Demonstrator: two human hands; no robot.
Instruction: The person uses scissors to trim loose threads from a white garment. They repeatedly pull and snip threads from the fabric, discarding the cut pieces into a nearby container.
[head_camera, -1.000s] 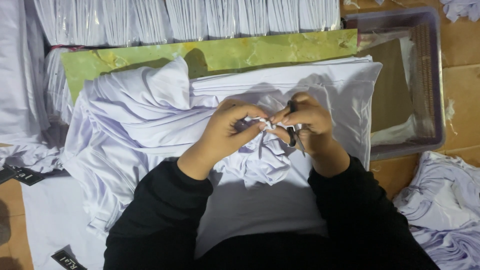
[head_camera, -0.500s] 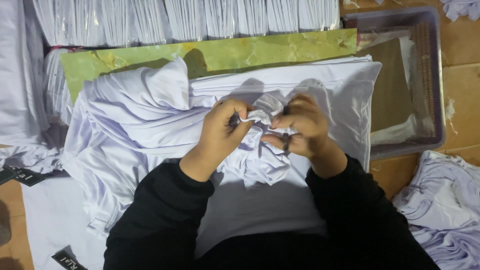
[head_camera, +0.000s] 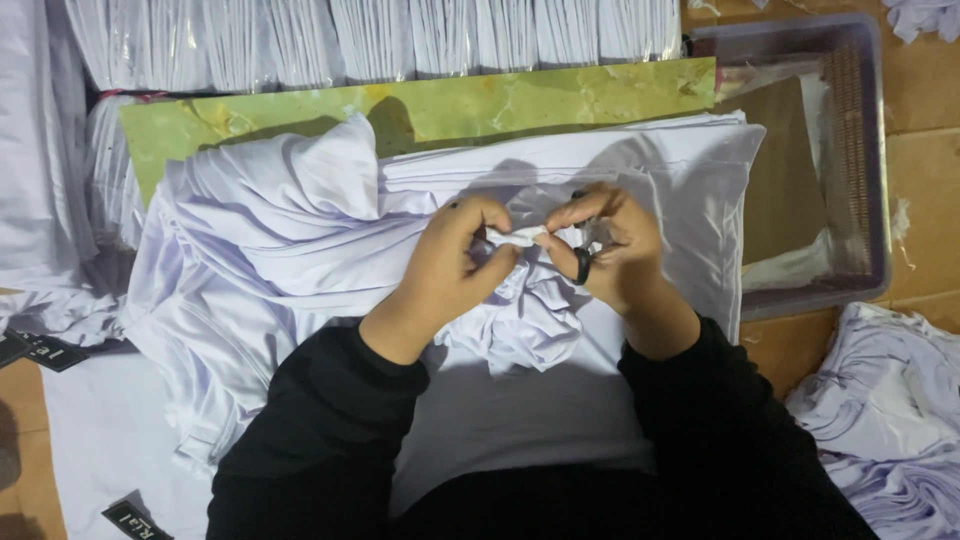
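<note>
From my remote station I read the head view as follows: the left hand (head_camera: 450, 265) is closed in a pinch on a small bunched fold of the white garment (head_camera: 520, 310), thumb and fingertips clamped on the cloth; the right hand (head_camera: 605, 250) is likewise closed, its fingers pinching the same fold from the other side, so the two pinches nearly touch; a dark ring-shaped object (head_camera: 582, 266) sits at the right fingers, and I cannot tell whether it is a ring or a small tool. The garment lies crumpled on top of a stack of white fabric (head_camera: 300, 230), directly in front of the person; both black sleeves (head_camera: 330, 440) enter from the bottom edge. Behind the stack lies a green board (head_camera: 450, 100); beyond it stands a row of bagged white items (head_camera: 400, 35). A plastic basket (head_camera: 860, 170) sits to the right on the tiled floor (head_camera: 925, 200); loose white cloth (head_camera: 890, 420) lies at lower right.
</note>
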